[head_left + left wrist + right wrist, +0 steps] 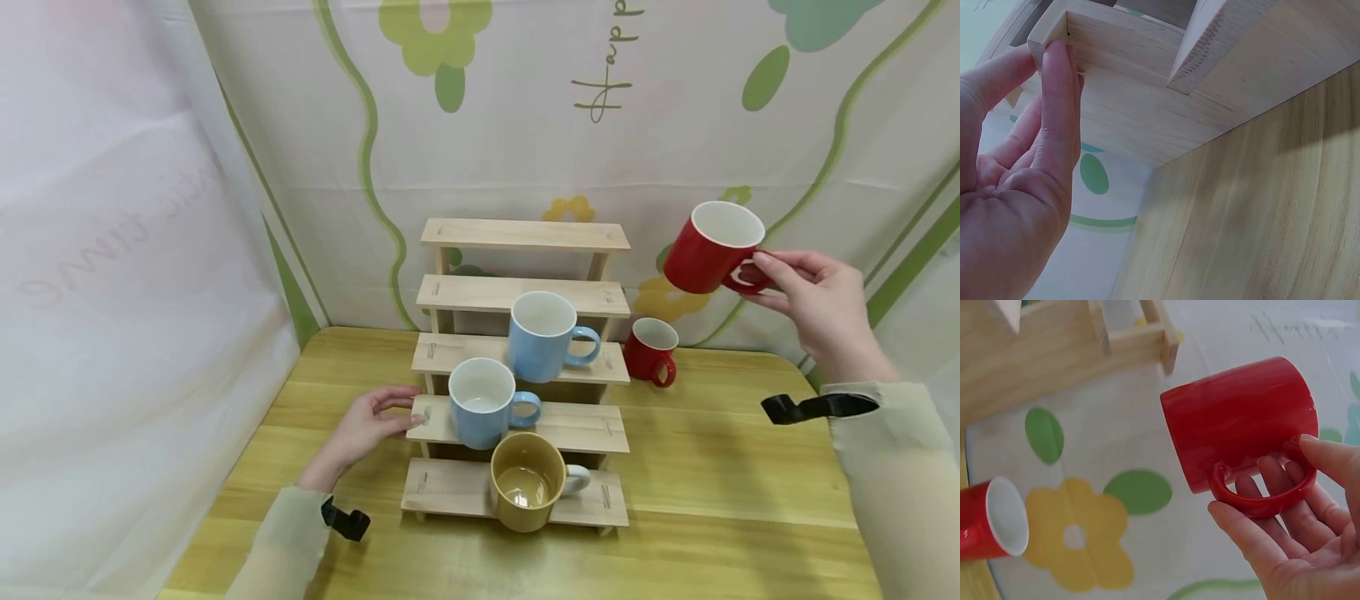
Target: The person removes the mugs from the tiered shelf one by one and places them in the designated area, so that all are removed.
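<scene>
My right hand (pixel 821 304) holds a red mug (pixel 705 250) by its handle, up in the air to the right of the stepped wooden rack (pixel 525 235). The mug is white inside and slightly tilted; in the right wrist view the fingers pass through the handle (pixel 1266 505). At the rack's left side, my left hand (pixel 367 429) pinches the end of a step, with the thumb and fingertips at the board's corner (pixel 1054 37) in the left wrist view. Two light blue mugs (pixel 536 342) and a mustard mug (pixel 521 492) with a white handle stand on the lower steps.
A second red mug (pixel 651 354) stands on the wooden table (pixel 720 467), right of the rack. Behind hangs a white cloth (pixel 510 150) with flowers and green lines; another white sheet (pixel 120 333) covers the left side.
</scene>
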`<state>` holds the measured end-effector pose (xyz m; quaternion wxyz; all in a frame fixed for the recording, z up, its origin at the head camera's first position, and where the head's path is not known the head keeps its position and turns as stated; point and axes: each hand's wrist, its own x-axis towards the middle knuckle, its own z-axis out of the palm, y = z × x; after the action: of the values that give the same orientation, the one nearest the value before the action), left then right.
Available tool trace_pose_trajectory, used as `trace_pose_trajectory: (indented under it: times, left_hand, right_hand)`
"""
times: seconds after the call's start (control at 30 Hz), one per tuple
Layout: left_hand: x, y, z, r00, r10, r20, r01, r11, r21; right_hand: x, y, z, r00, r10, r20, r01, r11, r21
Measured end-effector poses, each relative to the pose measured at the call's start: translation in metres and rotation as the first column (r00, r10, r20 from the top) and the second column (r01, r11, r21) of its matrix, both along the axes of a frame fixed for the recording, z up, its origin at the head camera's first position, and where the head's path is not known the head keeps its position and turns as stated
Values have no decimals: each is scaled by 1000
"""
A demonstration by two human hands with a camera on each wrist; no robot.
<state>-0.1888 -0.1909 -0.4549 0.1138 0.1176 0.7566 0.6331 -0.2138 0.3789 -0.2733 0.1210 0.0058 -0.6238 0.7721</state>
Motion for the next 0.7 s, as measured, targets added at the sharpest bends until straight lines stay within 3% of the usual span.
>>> trace_pose_trajectory:
  times: [0.4,0.7]
  left_hand:
    - [0,0,-1,1000,4,3,-4,1000,-5]
    - [1,0,0,1000,10,12,-10,1000,7]
  right_hand:
    - [2,43,-34,996,-77,42,81,991,-109]
    - [3,66,-59,983,-125,135,132,990,-43]
